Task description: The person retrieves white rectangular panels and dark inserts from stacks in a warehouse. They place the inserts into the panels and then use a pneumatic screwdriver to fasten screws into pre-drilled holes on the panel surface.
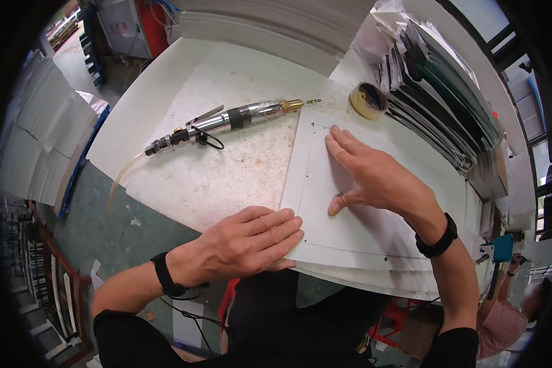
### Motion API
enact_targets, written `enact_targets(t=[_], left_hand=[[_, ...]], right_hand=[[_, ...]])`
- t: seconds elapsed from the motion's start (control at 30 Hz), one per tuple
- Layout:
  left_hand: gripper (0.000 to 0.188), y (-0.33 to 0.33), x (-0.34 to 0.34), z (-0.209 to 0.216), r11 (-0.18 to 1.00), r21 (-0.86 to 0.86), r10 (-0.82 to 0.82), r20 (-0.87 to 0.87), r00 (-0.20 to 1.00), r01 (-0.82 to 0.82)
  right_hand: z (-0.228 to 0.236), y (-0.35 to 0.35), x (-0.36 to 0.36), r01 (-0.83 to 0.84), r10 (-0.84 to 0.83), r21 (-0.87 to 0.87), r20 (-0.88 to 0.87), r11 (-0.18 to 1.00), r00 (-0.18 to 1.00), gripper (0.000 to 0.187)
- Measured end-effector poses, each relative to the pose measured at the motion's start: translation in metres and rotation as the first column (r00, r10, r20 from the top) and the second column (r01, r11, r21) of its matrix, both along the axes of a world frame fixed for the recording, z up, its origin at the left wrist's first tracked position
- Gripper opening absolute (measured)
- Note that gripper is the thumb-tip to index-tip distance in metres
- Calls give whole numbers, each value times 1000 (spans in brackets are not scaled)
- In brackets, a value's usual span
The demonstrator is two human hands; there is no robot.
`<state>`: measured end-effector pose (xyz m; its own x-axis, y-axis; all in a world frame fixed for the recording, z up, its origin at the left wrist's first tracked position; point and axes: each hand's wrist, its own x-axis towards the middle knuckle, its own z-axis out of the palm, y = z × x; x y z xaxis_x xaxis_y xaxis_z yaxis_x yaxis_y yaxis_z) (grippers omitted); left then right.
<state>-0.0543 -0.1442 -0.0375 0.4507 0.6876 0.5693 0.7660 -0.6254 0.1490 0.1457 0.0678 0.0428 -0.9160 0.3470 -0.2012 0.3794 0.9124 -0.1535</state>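
A white flat panel (343, 230) with small dark holes along its borders lies on the white worktable. My left hand (245, 242) rests at the panel's near left corner, its fingers stretched out over the edge and its thumb low at the near side. Spread on the panel's upper part is my right hand (374, 175); its fingertips reach toward the holes at the far edge and the thumb stands apart. Left of the panel lies a silver air screwdriver (227, 119) with a brass-coloured nose and a hose, its bit pointing right, touched by neither hand.
A round tub (369, 101) of small dark pieces, probably screws, stands beyond the panel. Stacked sheets and dark folders (432, 92) line the right side. A tall stack of boards (270, 30) rises at the back. Another person (503, 328) is at the far right.
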Motion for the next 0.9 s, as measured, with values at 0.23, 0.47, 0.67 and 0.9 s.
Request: enact_targets(t=[0.23, 0.47, 0.67, 0.9], left_hand=[[40, -9, 4, 1, 999, 26, 17, 73, 997, -19], [40, -18, 6, 5, 997, -25, 68, 72, 995, -67], [42, -8, 4, 9, 992, -122, -9, 83, 997, 19], [44, 3, 3, 19, 968, -245, -50, 59, 997, 63]], right_hand=[[7, 3, -5, -50, 49, 44, 32, 998, 998, 110], [33, 7, -100, -167, 179, 100, -118, 981, 977, 75], [-3, 19, -166, -335, 332, 0, -132, 942, 934, 71], [-15, 12, -180, -393, 395, 46, -159, 919, 905, 75]])
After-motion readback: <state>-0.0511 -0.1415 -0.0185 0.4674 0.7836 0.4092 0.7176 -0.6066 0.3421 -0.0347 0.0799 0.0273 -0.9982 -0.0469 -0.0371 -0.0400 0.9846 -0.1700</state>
